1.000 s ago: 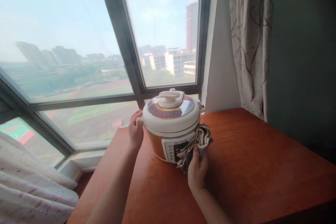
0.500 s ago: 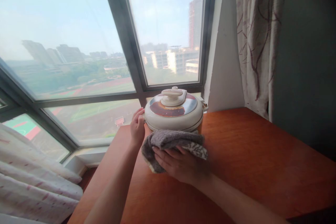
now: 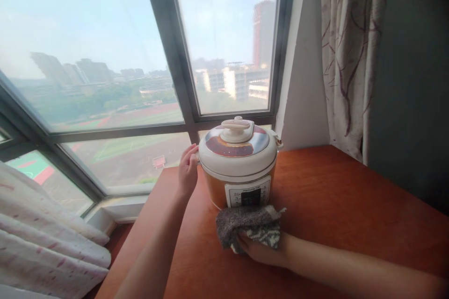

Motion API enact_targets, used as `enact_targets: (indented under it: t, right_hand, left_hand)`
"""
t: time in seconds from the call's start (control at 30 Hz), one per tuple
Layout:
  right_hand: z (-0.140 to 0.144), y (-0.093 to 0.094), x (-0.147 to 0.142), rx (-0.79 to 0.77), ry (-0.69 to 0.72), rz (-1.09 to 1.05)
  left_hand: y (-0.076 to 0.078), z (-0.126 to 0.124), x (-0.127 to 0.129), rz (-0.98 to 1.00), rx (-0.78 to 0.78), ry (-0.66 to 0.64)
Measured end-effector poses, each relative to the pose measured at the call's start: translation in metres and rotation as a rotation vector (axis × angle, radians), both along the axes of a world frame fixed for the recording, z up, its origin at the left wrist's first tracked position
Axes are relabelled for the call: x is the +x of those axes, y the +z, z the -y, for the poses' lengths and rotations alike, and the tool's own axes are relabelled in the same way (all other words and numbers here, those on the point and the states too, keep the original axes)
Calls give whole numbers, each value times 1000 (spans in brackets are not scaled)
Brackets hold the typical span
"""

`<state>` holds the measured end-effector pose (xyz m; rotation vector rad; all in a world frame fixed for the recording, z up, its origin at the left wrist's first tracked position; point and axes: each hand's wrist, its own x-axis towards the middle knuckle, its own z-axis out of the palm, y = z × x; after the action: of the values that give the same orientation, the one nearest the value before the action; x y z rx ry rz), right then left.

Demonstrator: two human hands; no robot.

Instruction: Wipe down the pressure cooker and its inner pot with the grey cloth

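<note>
Head view: the cooker (image 3: 239, 166) stands on the red table (image 3: 333, 205) by the window (image 3: 105, 56). The left hand (image 3: 188, 172) rests flat against its side, fingers together. The right hand (image 3: 261, 250) clutches a grey cloth (image 3: 247, 224) at its base.
</note>
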<state>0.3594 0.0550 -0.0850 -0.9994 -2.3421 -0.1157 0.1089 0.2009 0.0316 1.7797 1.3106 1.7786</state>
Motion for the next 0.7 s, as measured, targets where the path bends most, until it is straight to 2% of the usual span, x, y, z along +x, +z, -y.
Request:
enact_targets:
  t: [0.1, 0.17, 0.33, 0.43, 0.53, 0.63, 0.7]
  right_hand:
    - [4, 5, 32, -47, 226, 164]
    - [3, 8, 51, -105, 270, 218]
    - [-3, -4, 83, -151, 231, 208]
    - [-8, -13, 99, -46, 195, 231]
    - [-13, -12, 117, 47, 128, 217]
    - [-20, 0, 128, -102, 26, 36]
    - [-27, 9, 130, -316, -69, -327]
  left_hand:
    - [-1, 0, 0, 11, -11, -2]
    - [-1, 1, 0, 22, -22, 0]
    - [0, 2, 1, 21, -31, 1]
    - [0, 1, 1, 5, -19, 5]
    - [-1, 0, 0, 9, -13, 1]
    - [-3, -1, 0, 16, -10, -1]
    - [-3, -1, 0, 18, -4, 2]
